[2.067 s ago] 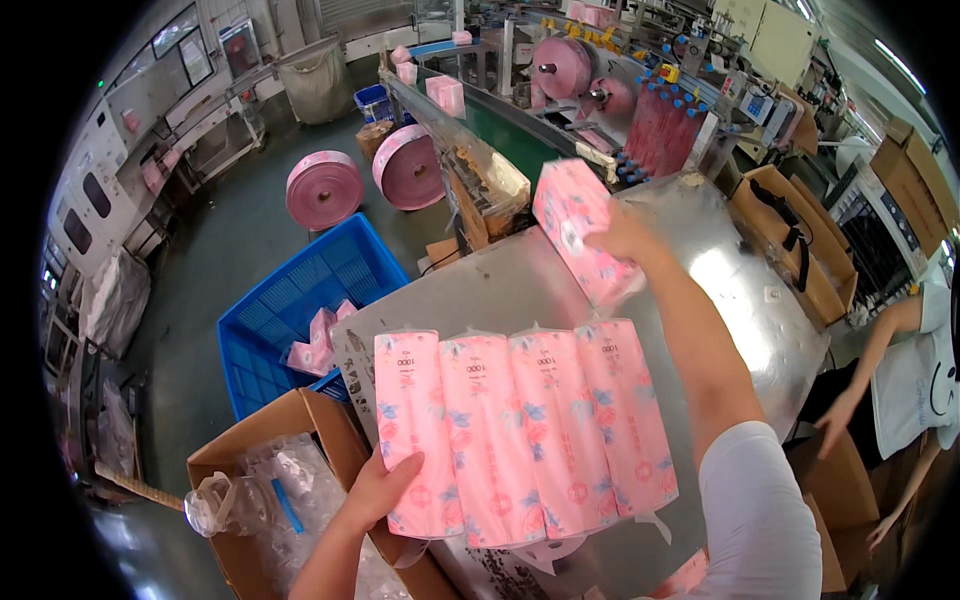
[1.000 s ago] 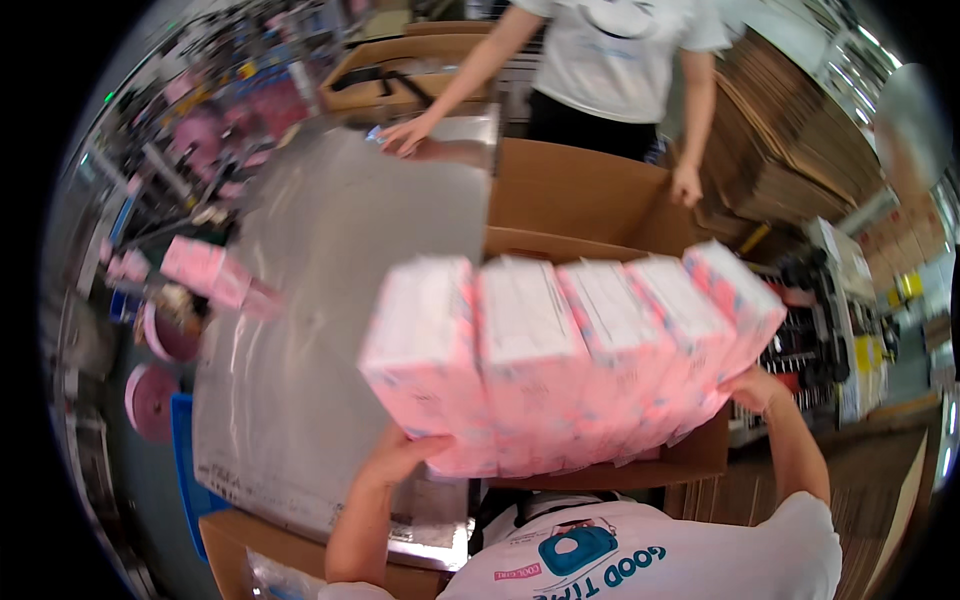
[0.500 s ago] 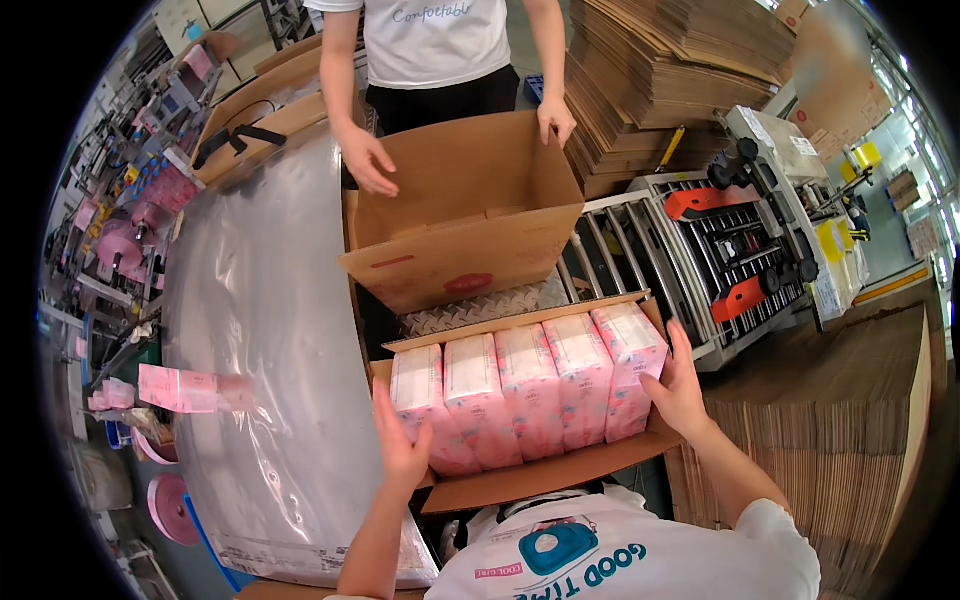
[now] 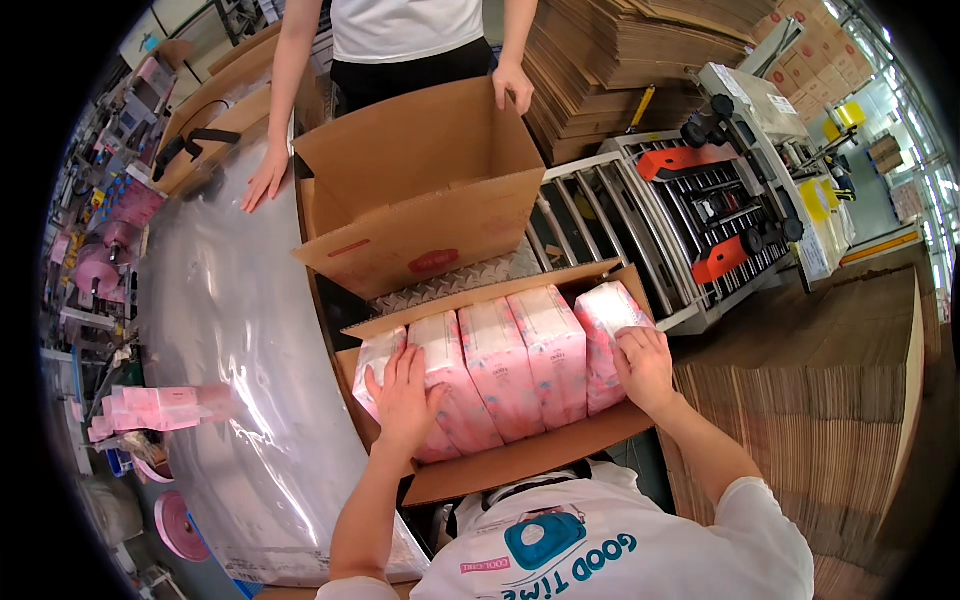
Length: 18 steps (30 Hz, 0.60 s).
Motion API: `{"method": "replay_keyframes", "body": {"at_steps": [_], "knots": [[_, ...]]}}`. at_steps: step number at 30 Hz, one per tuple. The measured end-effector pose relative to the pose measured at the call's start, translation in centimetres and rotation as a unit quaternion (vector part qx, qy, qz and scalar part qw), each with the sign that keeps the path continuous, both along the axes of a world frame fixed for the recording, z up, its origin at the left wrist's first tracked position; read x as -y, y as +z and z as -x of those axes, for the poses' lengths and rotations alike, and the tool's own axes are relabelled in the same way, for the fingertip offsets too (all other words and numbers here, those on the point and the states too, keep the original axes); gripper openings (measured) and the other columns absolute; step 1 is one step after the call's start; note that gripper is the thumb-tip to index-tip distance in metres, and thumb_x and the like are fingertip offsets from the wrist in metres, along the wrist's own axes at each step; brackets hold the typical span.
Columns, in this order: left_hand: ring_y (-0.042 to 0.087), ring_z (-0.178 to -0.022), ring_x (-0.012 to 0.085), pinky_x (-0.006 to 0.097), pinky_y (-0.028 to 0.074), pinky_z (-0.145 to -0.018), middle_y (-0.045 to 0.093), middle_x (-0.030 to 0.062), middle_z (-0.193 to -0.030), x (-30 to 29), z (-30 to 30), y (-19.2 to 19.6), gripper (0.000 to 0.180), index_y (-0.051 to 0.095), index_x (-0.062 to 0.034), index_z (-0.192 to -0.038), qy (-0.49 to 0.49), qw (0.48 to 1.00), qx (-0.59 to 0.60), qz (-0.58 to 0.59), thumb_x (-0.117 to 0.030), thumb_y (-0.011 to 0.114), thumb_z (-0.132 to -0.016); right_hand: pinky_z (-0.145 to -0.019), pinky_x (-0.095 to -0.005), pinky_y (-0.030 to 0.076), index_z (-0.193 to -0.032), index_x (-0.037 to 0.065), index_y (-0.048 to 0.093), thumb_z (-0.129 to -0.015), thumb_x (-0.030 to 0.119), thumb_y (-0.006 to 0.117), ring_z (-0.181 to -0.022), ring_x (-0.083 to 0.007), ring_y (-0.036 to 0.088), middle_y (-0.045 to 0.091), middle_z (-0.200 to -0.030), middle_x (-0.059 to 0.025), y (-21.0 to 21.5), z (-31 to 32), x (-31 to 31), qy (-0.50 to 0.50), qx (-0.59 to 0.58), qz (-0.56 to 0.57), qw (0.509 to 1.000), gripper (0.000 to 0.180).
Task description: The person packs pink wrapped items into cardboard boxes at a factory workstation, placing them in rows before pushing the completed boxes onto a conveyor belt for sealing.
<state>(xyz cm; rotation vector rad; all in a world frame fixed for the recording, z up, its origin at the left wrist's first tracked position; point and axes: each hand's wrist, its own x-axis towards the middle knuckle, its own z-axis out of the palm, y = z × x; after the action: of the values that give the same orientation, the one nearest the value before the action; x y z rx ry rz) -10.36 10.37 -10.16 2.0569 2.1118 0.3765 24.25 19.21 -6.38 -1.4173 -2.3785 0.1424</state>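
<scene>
Several pink and white soft packs, which look like tissue packs point(image 4: 490, 365), stand upright in a row inside an open cardboard carton point(image 4: 540, 467) in front of me. My left hand point(image 4: 402, 400) lies on the packs at the left end, fingers stretched out over their tops. At the other end, my right hand point(image 4: 648, 372) has its fingers bent over the upper edge of the rightmost pack point(image 4: 602, 310). A narrow gap separates that pack from its neighbour. Parts of the left packs are hidden under my left hand.
Across from me a co-worker's hand point(image 4: 513, 88) holds an upright open carton point(image 4: 420, 215); their other hand point(image 4: 266, 180) rests on the shiny metal table point(image 4: 230, 330). Pink packs point(image 4: 155, 408) lie at its left edge. A roller conveyor point(image 4: 585, 215) and flat cardboard stacks point(image 4: 800, 430) stand right.
My hands have moved from the carton's ends onto the packs. A gap has opened beside the rightmost pack. The co-worker's one hand has gone from near the far carton to the metal table.
</scene>
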Motion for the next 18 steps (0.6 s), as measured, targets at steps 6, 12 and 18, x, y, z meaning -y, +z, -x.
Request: {"method": "replay_keyframes", "body": {"at_steps": [6,12,18], "knots": [[0.039,-0.123,0.0245,0.058,0.015,-0.102,0.046,0.0086,-0.13,-0.5,-0.1,-0.2,0.064,0.045,-0.0038,-0.126,0.005,1.0,-0.012,-0.008,-0.035,0.067,-0.074,-0.072,-0.0354,0.045,-0.079,0.003,0.054,-0.077,-0.002,0.06,-0.081,-0.0287,0.056,0.058,-0.086,-0.0109,6.3,-2.0,1.5,-0.044,-0.187,-0.05,0.98,0.008],[0.041,-0.121,0.0253,0.056,0.016,-0.103,0.046,0.0096,-0.13,-0.6,-0.5,-0.4,0.063,0.045,-0.003,-0.126,0.022,1.0,0.003,-0.008,-0.037,0.065,-0.077,-0.066,-0.0352,0.046,-0.076,0.002,0.053,-0.077,0.002,0.064,-0.072,-0.029,0.056,0.058,-0.08,-0.0114,10.7,-3.9,0.7,-0.02,-0.141,0.0,0.99,0.011],[0.043,-0.118,0.0262,0.055,0.016,-0.103,0.048,0.0102,-0.128,-0.3,-0.6,-0.6,0.063,0.046,-0.0029,-0.124,0.024,0.999,0.003,-0.04,-0.037,0.066,-0.076,-0.066,-0.0377,0.047,-0.072,0.005,0.06,-0.073,0.038,0.07,-0.07,-0.0295,0.06,0.061,-0.072,-0.011,6.5,-2.3,0.3,-0.016,0.108,0.098,0.989,0.035]]}}
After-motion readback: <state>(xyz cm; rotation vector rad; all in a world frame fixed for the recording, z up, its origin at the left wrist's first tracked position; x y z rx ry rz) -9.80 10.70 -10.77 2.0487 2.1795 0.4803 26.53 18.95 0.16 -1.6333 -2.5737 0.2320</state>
